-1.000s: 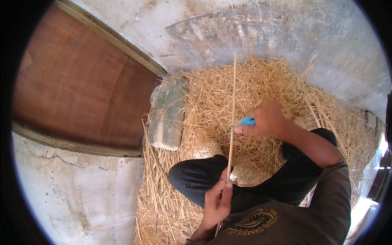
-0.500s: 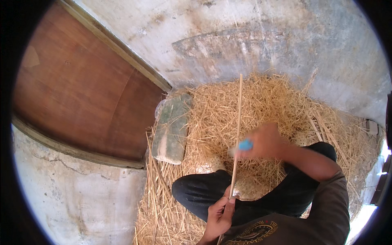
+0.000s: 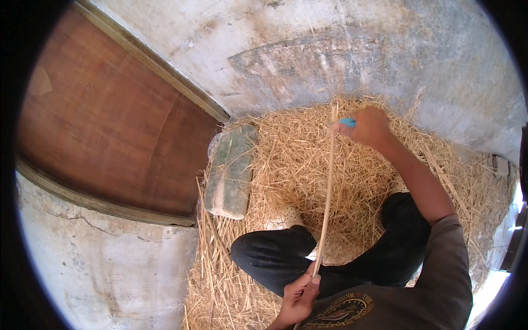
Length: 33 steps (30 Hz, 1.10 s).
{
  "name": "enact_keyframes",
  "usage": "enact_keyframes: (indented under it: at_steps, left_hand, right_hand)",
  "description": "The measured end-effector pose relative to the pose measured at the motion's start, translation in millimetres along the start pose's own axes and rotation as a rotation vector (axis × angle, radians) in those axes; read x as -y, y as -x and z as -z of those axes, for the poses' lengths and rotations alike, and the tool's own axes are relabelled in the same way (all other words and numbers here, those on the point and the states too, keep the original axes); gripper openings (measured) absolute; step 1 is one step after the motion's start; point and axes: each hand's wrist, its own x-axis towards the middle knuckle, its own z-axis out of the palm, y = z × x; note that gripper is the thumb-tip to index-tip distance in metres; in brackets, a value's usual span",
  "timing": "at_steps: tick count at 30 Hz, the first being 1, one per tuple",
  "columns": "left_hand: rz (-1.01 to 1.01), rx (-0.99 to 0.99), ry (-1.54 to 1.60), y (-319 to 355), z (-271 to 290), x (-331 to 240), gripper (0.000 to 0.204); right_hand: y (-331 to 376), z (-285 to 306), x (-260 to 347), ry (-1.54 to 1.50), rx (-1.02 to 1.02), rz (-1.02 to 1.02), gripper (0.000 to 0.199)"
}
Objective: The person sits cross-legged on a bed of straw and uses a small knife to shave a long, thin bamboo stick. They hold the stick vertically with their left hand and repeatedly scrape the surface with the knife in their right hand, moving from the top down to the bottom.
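Observation:
A long, thin pale strip [image 3: 328,198], of bamboo or wood, runs up from my lap to the far straw and bows slightly. My left hand [image 3: 300,297] is closed around its near end, the thumb lying along it. At the far end my right hand [image 3: 369,127] grips a blue-handled knife [image 3: 347,122]. Its blade is mostly hidden at the strip, near the tip. There the strip looks split or has a thin sliver standing beside it. My right arm is stretched out.
A heap of straw-like shavings [image 3: 297,159] covers the floor around my crossed legs [image 3: 275,253]. A greenish stone block [image 3: 231,170] lies left of my knee. A brown wooden panel [image 3: 110,121] and stained walls [image 3: 352,49] close off the left and far sides.
My right hand has moved away from me along the strip, from its middle to the far end, with the blue-handled knife. The strip's far end has shifted slightly right; my left hand keeps its grip.

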Motion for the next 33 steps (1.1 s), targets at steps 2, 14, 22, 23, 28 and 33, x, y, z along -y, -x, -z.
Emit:
enact_keyframes:
  at_steps: [2,14,22,23,28,33]
  left_hand:
    - [0.033,0.017,0.015,7,3,9,0.043]
    - [-0.052,0.013,0.379,-32,23,-3,0.044]
    - [-0.087,-0.02,0.376,-42,10,-12,0.042]
    - [-0.069,-0.003,0.379,-41,11,-15,0.043]
    - [-0.041,-0.016,0.357,-39,5,-16,0.043]
    - [-0.075,0.036,0.352,-41,8,-9,0.042]
  right_hand:
    - [-16,-10,-33,0.063,-0.117,-0.135,0.082]
    - [102,7,67,-0.496,0.107,0.446,0.069]
    - [107,-1,78,-0.364,-0.012,0.503,0.078]
    - [111,-3,82,-0.352,-0.011,0.514,0.077]
    - [89,1,71,-0.276,-0.088,0.494,0.077]
    - [107,4,84,-0.304,-0.06,0.563,0.076]
